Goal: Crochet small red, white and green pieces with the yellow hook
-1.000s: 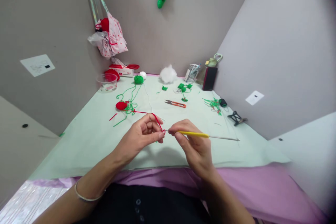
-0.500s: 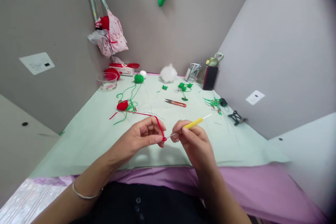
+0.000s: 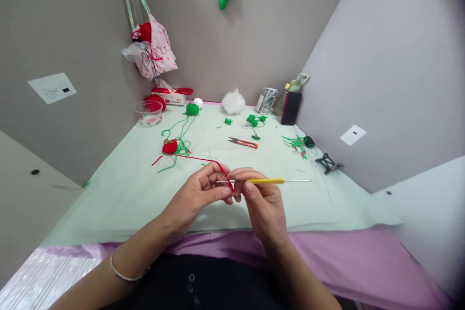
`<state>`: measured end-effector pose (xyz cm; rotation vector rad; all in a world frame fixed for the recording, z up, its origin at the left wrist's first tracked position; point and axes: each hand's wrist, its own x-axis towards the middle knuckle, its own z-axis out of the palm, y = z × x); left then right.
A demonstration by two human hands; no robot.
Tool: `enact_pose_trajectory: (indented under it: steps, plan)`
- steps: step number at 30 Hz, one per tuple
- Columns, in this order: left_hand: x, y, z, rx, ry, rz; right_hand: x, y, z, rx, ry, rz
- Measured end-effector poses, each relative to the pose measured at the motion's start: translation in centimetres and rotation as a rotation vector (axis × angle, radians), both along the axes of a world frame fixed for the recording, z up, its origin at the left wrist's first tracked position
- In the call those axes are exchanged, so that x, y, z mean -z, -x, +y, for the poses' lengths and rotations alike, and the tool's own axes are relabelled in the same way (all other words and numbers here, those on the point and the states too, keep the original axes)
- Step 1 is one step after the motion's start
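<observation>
Red yarn point(image 3: 222, 168) runs from the red ball point(image 3: 169, 146) over the fingers of my left hand point(image 3: 204, 191). That hand pinches a small piece of red yarn work, now mostly hidden by fingers. My right hand point(image 3: 262, 198) grips a crochet hook point(image 3: 269, 181) by its yellow handle. The hook lies nearly level, its metal tip crossing the red yarn in front of my left fingers. Both hands' fingertips are close together near the table's front edge.
Orange snips point(image 3: 243, 143) lie beyond my hands on the pale cloth point(image 3: 127, 193). Green yarn scraps point(image 3: 298, 144) and a black clip point(image 3: 328, 163) are to the right. Behind stand white stuffing point(image 3: 233, 101), a plastic tub point(image 3: 148, 114) and a phone point(image 3: 291, 108).
The hook has swung from slanting to nearly level, and its tip has moved left across the yarn. My right hand has come closer to my left, which has shifted slightly right.
</observation>
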<state>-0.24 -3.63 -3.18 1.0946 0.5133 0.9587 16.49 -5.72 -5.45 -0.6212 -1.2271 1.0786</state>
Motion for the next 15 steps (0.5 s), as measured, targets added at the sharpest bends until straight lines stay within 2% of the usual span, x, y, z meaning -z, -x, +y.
enact_pose_trajectory:
  steps: [5, 10, 12, 15]
  plan:
    - [0.0, -0.1, 0.0, -0.017, 0.033, 0.004, -0.2, 0.4, 0.1, -0.026, 0.092, 0.078]
    - [0.2, 0.1, 0.3, -0.042, 0.078, 0.009, -1.1, 0.3, 0.4, -0.14, 0.212, 0.258]
    - [0.1, 0.5, 0.7, -0.118, 0.146, -0.033, -1.2, -0.3, 0.4, -0.198, 0.255, 0.284]
    - [-0.4, 1.7, 2.3, -0.316, 0.298, -0.161, -1.3, -1.6, 0.1, -0.253, 0.262, 0.289]
